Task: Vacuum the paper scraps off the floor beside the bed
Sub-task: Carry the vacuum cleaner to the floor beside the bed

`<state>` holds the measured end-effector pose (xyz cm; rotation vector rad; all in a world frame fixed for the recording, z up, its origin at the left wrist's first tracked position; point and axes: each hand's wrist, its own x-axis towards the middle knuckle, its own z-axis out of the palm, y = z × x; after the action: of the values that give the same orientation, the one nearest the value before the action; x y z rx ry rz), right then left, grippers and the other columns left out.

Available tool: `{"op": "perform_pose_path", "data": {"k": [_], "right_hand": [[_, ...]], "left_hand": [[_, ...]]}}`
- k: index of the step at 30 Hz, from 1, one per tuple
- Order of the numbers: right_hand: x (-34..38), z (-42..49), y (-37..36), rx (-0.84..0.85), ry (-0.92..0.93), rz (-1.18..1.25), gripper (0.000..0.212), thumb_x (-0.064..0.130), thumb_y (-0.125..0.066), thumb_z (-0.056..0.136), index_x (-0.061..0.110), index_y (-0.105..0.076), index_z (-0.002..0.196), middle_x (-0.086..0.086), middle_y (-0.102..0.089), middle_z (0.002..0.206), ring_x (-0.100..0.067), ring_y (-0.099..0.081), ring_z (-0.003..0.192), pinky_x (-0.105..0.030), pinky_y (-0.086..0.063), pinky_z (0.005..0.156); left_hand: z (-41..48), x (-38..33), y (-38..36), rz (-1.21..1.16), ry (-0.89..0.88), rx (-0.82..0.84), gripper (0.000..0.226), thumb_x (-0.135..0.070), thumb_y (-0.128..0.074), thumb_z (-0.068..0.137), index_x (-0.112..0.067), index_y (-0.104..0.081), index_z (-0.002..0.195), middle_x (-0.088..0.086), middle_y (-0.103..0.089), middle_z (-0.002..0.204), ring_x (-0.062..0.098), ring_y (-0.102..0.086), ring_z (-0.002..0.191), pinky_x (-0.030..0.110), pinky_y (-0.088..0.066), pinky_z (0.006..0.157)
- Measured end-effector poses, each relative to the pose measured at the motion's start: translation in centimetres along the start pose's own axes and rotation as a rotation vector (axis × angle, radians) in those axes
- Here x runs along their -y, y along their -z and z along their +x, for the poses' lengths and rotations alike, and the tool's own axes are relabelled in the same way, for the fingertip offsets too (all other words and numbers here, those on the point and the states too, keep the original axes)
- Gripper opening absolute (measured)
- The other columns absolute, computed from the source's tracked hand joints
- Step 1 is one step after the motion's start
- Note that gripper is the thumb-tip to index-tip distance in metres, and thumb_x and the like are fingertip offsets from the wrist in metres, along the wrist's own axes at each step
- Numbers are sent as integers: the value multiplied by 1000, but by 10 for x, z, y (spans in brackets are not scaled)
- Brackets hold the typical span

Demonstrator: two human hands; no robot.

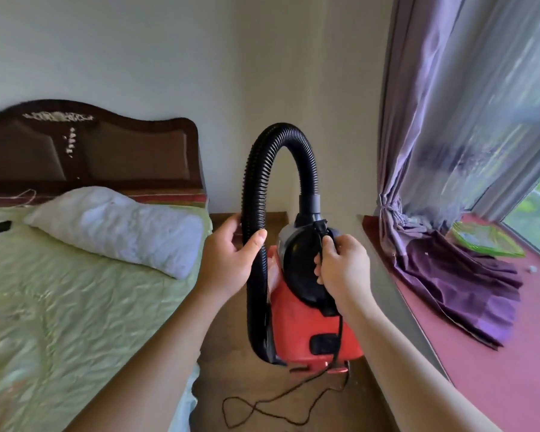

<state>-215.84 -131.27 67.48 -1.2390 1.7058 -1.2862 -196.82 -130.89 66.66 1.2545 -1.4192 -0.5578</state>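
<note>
Floor (325, 413) partly hidden; left hand (231, 260) grips hose (281, 135), right hand (340, 269) seemingly grips vacuum handle (303, 263).

Both bare forearms reach up and forward from the bottom of the view, drawing closer together toward the middle. The left grip (231, 254) is raised on a straight wrist. Its thumb lies across the front of a black hose (256, 188), and its fingers curl round behind it. The right grip (340, 266) is just beside it and slightly lower. Its fingers curl tightly round a black handle (303, 260), knuckles turned to the left, back of the hand toward the camera.
</note>
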Motion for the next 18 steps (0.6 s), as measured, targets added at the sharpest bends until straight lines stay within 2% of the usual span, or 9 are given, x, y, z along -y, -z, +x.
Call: {"op": "perform_pose_path", "data": {"k": [5,11,16,18], "right_hand": [[4,101,-40,86,8,-19,26,22,-48,102,8,-55,81,-7,-65,66,-8,-55,40,-29,-50,44],[35,201,-91,173,50,-21,26,21,-48,101,3,-55,84,-6,-65,65,-10,-56,43,-35,-53,49],[48,279,-143,195,75,-39,26,19,-48,101,3,-55,82,-6,-63,64,-7,-53,39,-27,-48,42],[50,309,-168,203,70,-44,25,19,-47,101,3,-56,84,-6,-62,64,-8,-52,39,-26,-48,41]], "left_hand": [[83,31,-29,35,60,-90,24,-40,-65,88,-19,-69,99,-9,-71,85,7,-66,81,16,-51,70],[178,56,-34,44,112,-130,6,-28,-68,95,-24,-68,100,-12,-69,82,5,-65,79,11,-47,67],[259,94,-39,31,84,-154,4,-36,-67,91,-35,-65,94,-17,-70,82,6,-66,79,14,-49,68],[292,117,-41,22,73,-158,5,-31,-68,92,-34,-66,96,-18,-71,85,5,-67,80,19,-52,70]]}}
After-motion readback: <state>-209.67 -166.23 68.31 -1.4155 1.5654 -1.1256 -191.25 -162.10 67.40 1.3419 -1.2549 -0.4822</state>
